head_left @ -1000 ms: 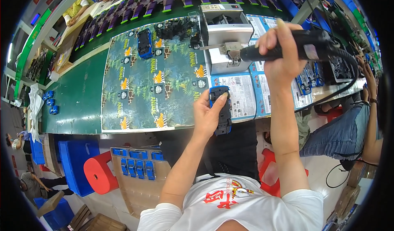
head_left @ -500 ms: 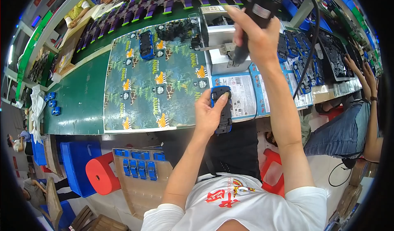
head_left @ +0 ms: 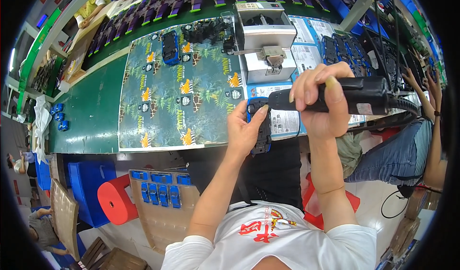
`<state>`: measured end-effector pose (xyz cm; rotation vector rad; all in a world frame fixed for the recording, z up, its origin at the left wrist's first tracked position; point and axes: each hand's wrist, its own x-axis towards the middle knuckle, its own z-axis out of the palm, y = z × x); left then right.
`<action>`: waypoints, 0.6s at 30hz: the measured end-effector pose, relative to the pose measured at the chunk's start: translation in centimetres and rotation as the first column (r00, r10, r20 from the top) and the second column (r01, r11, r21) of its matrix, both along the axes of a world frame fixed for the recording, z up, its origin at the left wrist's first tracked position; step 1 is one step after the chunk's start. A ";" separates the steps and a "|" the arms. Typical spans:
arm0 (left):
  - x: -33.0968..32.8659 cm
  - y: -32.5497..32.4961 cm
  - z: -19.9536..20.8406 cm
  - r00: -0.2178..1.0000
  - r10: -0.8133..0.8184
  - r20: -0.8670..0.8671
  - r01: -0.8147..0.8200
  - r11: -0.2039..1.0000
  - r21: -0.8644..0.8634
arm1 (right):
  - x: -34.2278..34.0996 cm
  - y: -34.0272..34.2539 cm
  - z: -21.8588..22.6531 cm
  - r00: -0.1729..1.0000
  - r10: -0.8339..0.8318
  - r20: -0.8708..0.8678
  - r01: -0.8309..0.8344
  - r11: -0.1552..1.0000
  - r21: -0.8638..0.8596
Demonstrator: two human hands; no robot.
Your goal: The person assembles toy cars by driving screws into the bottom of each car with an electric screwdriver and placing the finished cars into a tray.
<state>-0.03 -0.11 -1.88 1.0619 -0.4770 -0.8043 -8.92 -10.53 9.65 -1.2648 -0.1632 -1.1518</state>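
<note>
My left hand [head_left: 243, 132] grips a blue toy car [head_left: 261, 139] turned underside up, its black base facing me and the thumb pressed on it. Wrapped round a black electric screwdriver [head_left: 362, 96] is my right hand [head_left: 326, 100]. The screwdriver lies nearly level, its nose against or just over the far end of the car; the tip itself cannot be made out. Behind the hands stands a silver-white screw feeder [head_left: 267, 36] with a metal outlet on its front. Another blue car [head_left: 170, 48] rests on the patterned sheet [head_left: 167, 102], underside up.
Black parts [head_left: 206, 33] lie beside the feeder. Several car bases [head_left: 342, 54] sit to the right, near another person's hands [head_left: 428, 85]. Purple-and-green pieces [head_left: 196, 2] line the far bench. Below left, a carton tray [head_left: 163, 217] bears blue cars, near a red stool [head_left: 115, 203].
My right hand has brought the screwdriver from the feeder down toward me, tipping it level, its nose at the car. My left hand still holds the car in about the same place.
</note>
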 end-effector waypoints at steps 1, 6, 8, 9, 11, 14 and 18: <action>0.0 0.1 0.0 1.000 -0.001 0.000 0.001 1.000 0.003 | 0.0 0.1 -0.2 0.998 -0.040 -0.051 0.041 0.999 0.019; -0.1 0.4 0.7 0.998 -0.048 -0.048 0.048 0.999 0.009 | 1.0 0.4 -1.6 0.983 -0.138 -0.118 0.132 0.989 -0.060; 0.0 0.4 1.0 0.999 -0.046 -0.027 0.046 0.998 0.029 | 1.1 0.6 -1.7 0.981 -0.138 -0.134 0.116 0.980 -0.160; 0.1 0.4 1.0 0.999 -0.043 -0.005 0.044 0.998 0.042 | 1.1 0.7 -1.6 0.981 -0.138 -0.135 0.117 0.981 -0.153; 0.1 0.2 1.0 0.999 -0.038 -0.010 0.039 0.998 0.046 | 1.0 0.6 -1.6 0.984 -0.098 -0.150 0.075 0.985 -0.153; 0.2 0.2 0.8 0.999 -0.029 0.020 0.028 0.998 0.054 | 1.0 0.5 -1.7 0.990 -0.056 -0.127 0.045 0.995 -0.089; 0.0 0.1 0.9 0.999 -0.015 0.050 0.012 0.999 0.053 | 0.6 0.3 -2.1 0.993 -0.049 -0.104 0.037 0.992 -0.121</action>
